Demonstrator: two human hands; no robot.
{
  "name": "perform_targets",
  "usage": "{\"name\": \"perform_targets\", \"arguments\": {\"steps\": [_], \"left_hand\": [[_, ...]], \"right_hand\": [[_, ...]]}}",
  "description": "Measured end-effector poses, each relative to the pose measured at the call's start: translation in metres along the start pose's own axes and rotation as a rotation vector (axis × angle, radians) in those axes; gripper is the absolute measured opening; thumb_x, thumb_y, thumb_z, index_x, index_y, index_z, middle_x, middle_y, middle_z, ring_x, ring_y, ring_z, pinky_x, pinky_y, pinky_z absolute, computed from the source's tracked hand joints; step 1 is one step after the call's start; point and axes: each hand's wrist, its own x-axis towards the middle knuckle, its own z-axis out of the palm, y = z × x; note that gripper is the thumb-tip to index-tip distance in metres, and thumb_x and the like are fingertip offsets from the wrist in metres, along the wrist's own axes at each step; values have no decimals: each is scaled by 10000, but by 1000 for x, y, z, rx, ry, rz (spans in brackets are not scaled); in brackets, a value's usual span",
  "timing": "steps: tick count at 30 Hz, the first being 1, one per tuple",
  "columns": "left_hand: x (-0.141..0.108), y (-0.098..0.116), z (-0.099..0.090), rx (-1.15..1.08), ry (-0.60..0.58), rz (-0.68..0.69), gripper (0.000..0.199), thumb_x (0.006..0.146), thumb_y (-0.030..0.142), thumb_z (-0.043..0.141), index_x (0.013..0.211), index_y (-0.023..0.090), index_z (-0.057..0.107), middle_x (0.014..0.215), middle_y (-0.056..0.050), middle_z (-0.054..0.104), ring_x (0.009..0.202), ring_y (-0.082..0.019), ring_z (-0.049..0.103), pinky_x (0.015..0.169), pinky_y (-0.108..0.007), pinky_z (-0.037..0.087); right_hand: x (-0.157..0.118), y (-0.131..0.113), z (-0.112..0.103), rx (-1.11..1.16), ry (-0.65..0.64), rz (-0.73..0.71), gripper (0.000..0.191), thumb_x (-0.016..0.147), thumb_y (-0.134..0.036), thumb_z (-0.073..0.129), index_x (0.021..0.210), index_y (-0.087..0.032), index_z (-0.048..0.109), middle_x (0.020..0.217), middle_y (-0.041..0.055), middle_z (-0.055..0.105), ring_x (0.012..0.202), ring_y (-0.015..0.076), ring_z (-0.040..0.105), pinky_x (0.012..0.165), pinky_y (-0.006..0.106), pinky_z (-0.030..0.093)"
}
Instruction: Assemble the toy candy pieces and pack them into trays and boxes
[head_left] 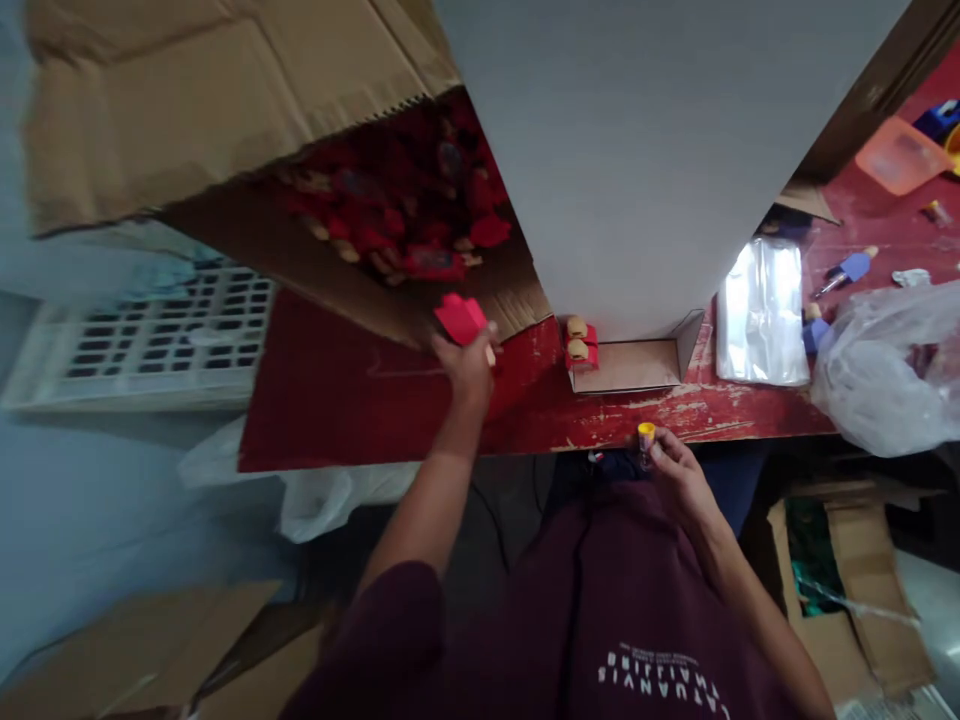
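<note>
My left hand [466, 368] is closed around a red plastic piece [460, 318] with a tan end, just outside a large cardboard box [247, 255]. Many similar red pieces [405, 215] with tan parts are heaped inside that box. In front of my body, my right hand [679, 472] pinches a small clear tube with a yellow rim [646, 432], near the table's front edge. Between and beyond my hands lies a shallow open carton [637, 365]. Two red pieces with tan tops [579, 342] sit side by side at its left end.
A tall white panel [660, 150] rises behind the carton. To its right are a stack of clear plastic sleeves [761, 315], a crumpled plastic bag [889, 370], a blue piece [847, 270] and an orange tray [900, 157]. A white crate [169, 335] stands left of the red table [322, 400].
</note>
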Motion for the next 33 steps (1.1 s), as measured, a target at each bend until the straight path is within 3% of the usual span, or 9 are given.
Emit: {"name": "perform_targets", "arguments": {"steps": [2, 4, 7, 9, 14, 18, 25, 33], "left_hand": [[-49, -7, -26, -63, -132, -66, 647, 665, 377, 872, 1146, 164, 496, 799, 72, 612, 517, -67, 558, 502, -208, 474], [-96, -4, -47, -27, -406, -164, 682, 604, 440, 895, 1101, 182, 506, 744, 62, 604, 496, -97, 565, 471, -226, 470], [-147, 15, -63, 36, -708, -215, 619, 695, 552, 815, 1093, 195, 503, 720, 49, 598, 463, -100, 527, 439, -230, 437], [-163, 32, -65, 80, -882, -134, 511, 792, 592, 721, 1054, 200, 525, 764, 24, 617, 512, -102, 538, 487, -234, 444], [-174, 65, -60, 296, -1164, 160, 445, 863, 569, 662, 1127, 216, 600, 806, 5, 665, 685, -155, 609, 617, -254, 444], [-179, 72, -54, 388, -1326, 318, 478, 913, 556, 602, 1252, 219, 612, 922, -28, 720, 774, -187, 656, 684, -271, 452], [-189, 76, -46, 497, -1600, 476, 487, 952, 585, 519, 1200, 181, 629, 995, -70, 735, 816, -208, 679, 730, -286, 462], [-207, 78, -49, 590, -1615, 480, 417, 965, 542, 516, 1174, 194, 610, 914, -49, 729, 787, -206, 679, 697, -273, 454]], "right_hand": [[3, -8, -2, -87, -45, -56, 474, 808, -579, 740, 1116, -233, 640, 1042, 89, 745, 948, 239, 695, 873, 400, 558], [5, -17, -4, -180, -94, -113, 451, 864, -547, 699, 1187, -242, 621, 1067, 79, 733, 901, 212, 688, 837, 381, 563], [7, -36, -8, -417, -159, -217, 427, 937, -478, 646, 1302, -258, 616, 1107, 58, 705, 880, 173, 662, 795, 330, 550], [7, -50, -11, -625, -204, -325, 407, 967, -434, 622, 1339, -267, 618, 1112, 56, 686, 922, 175, 654, 803, 321, 542], [-4, -76, -19, -1067, -285, -675, 394, 969, -342, 635, 1351, -253, 597, 1063, 73, 663, 937, 206, 647, 800, 351, 548], [-23, -82, -29, -1168, -334, -835, 254, 982, -268, 615, 1232, -227, 595, 1012, 76, 670, 895, 205, 648, 757, 338, 558], [-56, -70, -48, -1128, -424, -804, 284, 1000, -188, 565, 1280, -217, 529, 1046, 94, 651, 911, 199, 641, 754, 328, 566], [-70, -56, -60, -1110, -421, -744, 303, 997, -181, 562, 1297, -206, 526, 992, 84, 659, 837, 187, 643, 704, 305, 546]]}}
